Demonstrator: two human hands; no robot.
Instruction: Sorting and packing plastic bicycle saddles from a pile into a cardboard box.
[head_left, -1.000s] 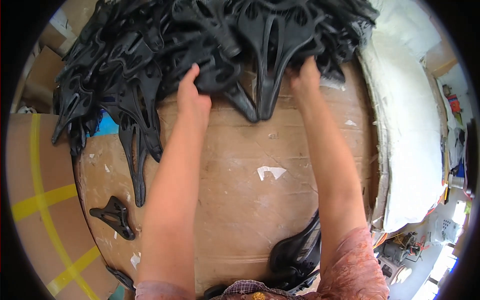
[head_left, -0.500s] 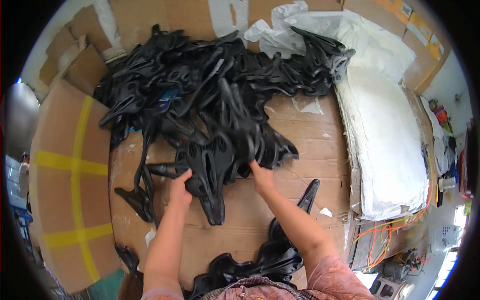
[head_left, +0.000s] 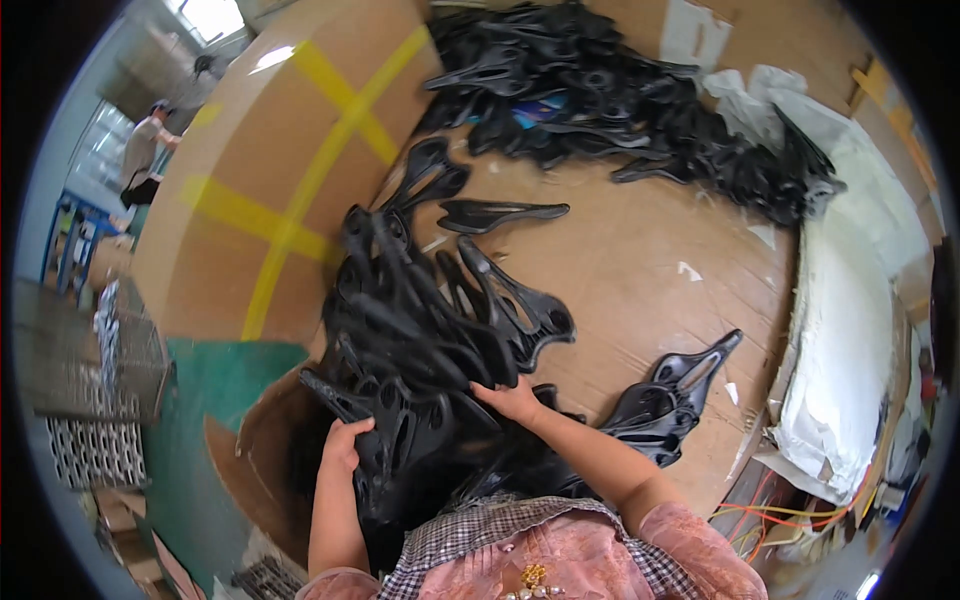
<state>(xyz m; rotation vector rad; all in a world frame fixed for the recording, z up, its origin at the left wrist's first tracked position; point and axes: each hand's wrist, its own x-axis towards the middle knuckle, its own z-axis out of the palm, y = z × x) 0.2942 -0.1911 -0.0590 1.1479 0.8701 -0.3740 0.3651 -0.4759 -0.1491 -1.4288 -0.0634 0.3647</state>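
Black bicycle saddle shells with long noses and slotted middles lie bunched in front of me. My left hand (head_left: 347, 446) is closed on the edge of a saddle shell (head_left: 405, 430) at the near left, its thumb on top. Farther right, my right hand (head_left: 510, 399) grips the lower edge of a stacked bunch of saddle shells (head_left: 420, 335); its fingertips are partly hidden under them. The bunch hangs over the rim of an open cardboard box (head_left: 240, 455), whose dark inside is mostly covered. One loose saddle shell (head_left: 525, 310) rests beside the bunch.
A large heap of saddle shells (head_left: 600, 90) fills the table's far side. More saddle shells (head_left: 660, 400) lie at the near right. A tall taped carton (head_left: 300, 180) stands left, white wrapped sheets (head_left: 830, 370) right. A co-worker (head_left: 148, 155) stands far left.
Both hands have drawn a bunch of saddle shells away from the heap, toward me and left, over the open box. The view has turned left, bringing the floor and co-worker into sight.
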